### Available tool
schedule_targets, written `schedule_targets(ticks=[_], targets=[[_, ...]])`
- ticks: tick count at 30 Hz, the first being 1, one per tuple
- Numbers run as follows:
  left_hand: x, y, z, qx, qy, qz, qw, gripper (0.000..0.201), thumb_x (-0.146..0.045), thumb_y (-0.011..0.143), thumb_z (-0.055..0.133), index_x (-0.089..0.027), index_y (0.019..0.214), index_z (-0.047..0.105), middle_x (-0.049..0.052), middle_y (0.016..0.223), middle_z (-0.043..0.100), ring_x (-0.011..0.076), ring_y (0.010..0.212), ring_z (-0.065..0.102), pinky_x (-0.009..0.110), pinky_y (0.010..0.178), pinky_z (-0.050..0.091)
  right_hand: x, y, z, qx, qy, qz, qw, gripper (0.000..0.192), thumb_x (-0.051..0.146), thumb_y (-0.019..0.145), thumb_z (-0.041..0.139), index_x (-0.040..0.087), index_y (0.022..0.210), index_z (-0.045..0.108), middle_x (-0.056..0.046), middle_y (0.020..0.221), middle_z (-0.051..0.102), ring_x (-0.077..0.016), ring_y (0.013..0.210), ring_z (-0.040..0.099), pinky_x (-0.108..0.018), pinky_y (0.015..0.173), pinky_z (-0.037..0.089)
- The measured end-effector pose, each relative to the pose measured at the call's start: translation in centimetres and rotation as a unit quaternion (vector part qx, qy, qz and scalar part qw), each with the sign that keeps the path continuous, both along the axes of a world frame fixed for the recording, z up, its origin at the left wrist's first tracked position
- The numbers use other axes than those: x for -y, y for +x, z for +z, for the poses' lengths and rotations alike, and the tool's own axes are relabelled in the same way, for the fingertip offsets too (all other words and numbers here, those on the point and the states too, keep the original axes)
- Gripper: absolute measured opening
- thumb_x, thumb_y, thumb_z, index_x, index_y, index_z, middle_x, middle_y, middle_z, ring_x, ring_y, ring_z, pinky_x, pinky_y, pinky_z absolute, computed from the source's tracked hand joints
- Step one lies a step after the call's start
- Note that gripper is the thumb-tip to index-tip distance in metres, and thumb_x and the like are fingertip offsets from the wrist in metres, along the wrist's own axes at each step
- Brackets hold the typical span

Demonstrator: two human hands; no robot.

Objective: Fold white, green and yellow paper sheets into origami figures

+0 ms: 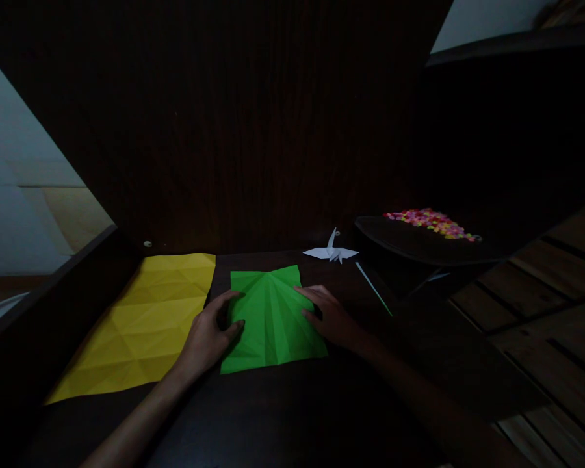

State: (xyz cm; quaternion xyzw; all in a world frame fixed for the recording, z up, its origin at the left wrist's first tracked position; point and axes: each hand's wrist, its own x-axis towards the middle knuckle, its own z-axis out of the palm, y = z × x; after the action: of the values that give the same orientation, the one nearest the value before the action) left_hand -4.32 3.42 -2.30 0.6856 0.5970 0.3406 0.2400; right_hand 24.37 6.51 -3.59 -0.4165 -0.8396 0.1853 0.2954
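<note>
A green sheet of paper (277, 318) lies on the dark wooden surface, with creases fanning down from its top edge. At its left side is my left hand (209, 331), thumb and forefinger apart and their tips on the sheet. My right hand (329, 315) rests at the opposite side, its fingertips on the paper and its thumb held apart from the fingers. Neither hand is closed around the sheet. To the left lies a larger yellow sheet of paper (151, 312), covered in crossing creases. Beyond my right hand stands a white folded paper crane (331, 252).
A thin white and green strip (373, 287) lies right of the crane. Small pink, red and yellow pieces (433, 222) are heaped on a dark curved shelf (400, 244). A dark wooden panel (253, 130) rises behind, and a low side board (49, 292) borders the left.
</note>
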Motion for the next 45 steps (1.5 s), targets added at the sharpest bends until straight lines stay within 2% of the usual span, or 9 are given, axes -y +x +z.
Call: schedule_targets(ticks=[4,9,16,24,28,32,38,42,45], targets=[[0.2,0.2,0.3,-0.014,0.002,0.008,1.000,0.055,-0.031,0.075,0.062,-0.019,0.127,0.050,0.009,0.114,0.064,0.0267,0.097,0.063,0.042,0.083,0.053,0.3,-0.2,0.3,-0.004,-0.033,-0.002,0.999,0.066,0.015,0.086,0.050,0.023,0.147,0.026,-0.012,0.131,0.052,-0.0237,0.119,0.050,-0.044,0.102,0.041],[0.3,0.4,0.2,0.021,0.018,0.000,1.000,0.062,-0.029,0.076,0.062,-0.021,0.134,0.041,0.011,0.129,0.056,0.0269,0.113,0.057,0.043,0.093,0.049,0.5,-0.5,0.6,0.001,-0.043,0.018,0.999,0.074,0.012,0.086,0.046,0.025,0.150,0.011,-0.010,0.136,0.052,-0.0257,0.130,0.041,-0.053,0.106,0.033],[0.4,0.5,-0.2,0.021,0.023,-0.005,0.999,0.068,-0.025,0.077,0.063,-0.020,0.137,0.033,0.014,0.137,0.050,0.0275,0.121,0.052,0.045,0.101,0.044,0.5,-0.5,0.0,0.032,0.000,0.046,0.998,0.065,0.011,0.089,0.040,0.024,0.149,0.018,-0.009,0.137,0.052,-0.0241,0.130,0.043,-0.053,0.106,0.035],[0.5,0.7,-0.4,0.022,0.025,-0.015,0.999,0.081,-0.021,0.078,0.062,-0.021,0.146,0.019,0.014,0.143,0.044,0.0289,0.128,0.046,0.046,0.105,0.040,0.2,-0.8,-0.5,0.135,0.085,0.109,0.981,0.062,-0.002,0.075,0.037,0.012,0.134,0.048,-0.012,0.138,0.051,-0.0251,0.139,0.029,-0.056,0.113,0.024],[0.6,0.7,-0.3,0.011,0.029,-0.022,0.999,0.085,-0.019,0.078,0.060,-0.021,0.148,0.013,0.015,0.145,0.041,0.0288,0.131,0.043,0.046,0.106,0.038,0.2,-0.9,-0.8,0.143,0.091,0.133,0.977,0.058,-0.002,0.076,0.036,0.008,0.132,0.050,-0.015,0.140,0.048,-0.0246,0.138,0.031,-0.053,0.112,0.027],[0.7,0.7,-0.1,-0.013,0.035,-0.035,0.999,0.078,-0.017,0.078,0.058,-0.021,0.147,0.020,0.014,0.144,0.043,0.0278,0.130,0.043,0.047,0.107,0.037,0.8,-1.2,-0.5,0.105,0.093,0.104,0.985,0.044,0.009,0.088,0.038,0.013,0.128,0.053,-0.012,0.137,0.052,-0.0227,0.133,0.039,-0.049,0.109,0.035],[0.5,0.7,-0.3,-0.074,0.069,-0.063,0.993,0.043,-0.022,0.081,0.055,-0.021,0.123,0.054,0.012,0.134,0.053,0.0302,0.124,0.049,0.051,0.103,0.040,2.1,-2.8,1.2,0.121,0.077,0.015,0.990,0.029,0.030,0.094,0.045,0.016,0.112,0.063,-0.011,0.118,0.064,-0.0253,0.114,0.055,-0.048,0.107,0.037],[0.5,0.8,-0.4,-0.079,0.063,-0.064,0.993,0.037,-0.029,0.083,0.056,-0.019,0.119,0.058,0.012,0.127,0.059,0.0287,0.119,0.054,0.048,0.101,0.044,2.8,-3.5,0.9,0.147,0.069,-0.002,0.987,0.043,0.037,0.093,0.047,0.015,0.130,0.053,-0.016,0.126,0.056,-0.0305,0.120,0.048,-0.050,0.103,0.040],[0.5,0.9,-0.3,-0.078,0.066,-0.058,0.993,0.039,-0.032,0.082,0.058,-0.018,0.119,0.057,0.012,0.126,0.060,0.0286,0.117,0.055,0.047,0.100,0.044,3.0,-3.6,0.5,0.162,0.061,0.030,0.985,0.053,0.039,0.093,0.047,0.011,0.138,0.044,-0.018,0.143,0.041,-0.0331,0.135,0.031,-0.050,0.110,0.032]])
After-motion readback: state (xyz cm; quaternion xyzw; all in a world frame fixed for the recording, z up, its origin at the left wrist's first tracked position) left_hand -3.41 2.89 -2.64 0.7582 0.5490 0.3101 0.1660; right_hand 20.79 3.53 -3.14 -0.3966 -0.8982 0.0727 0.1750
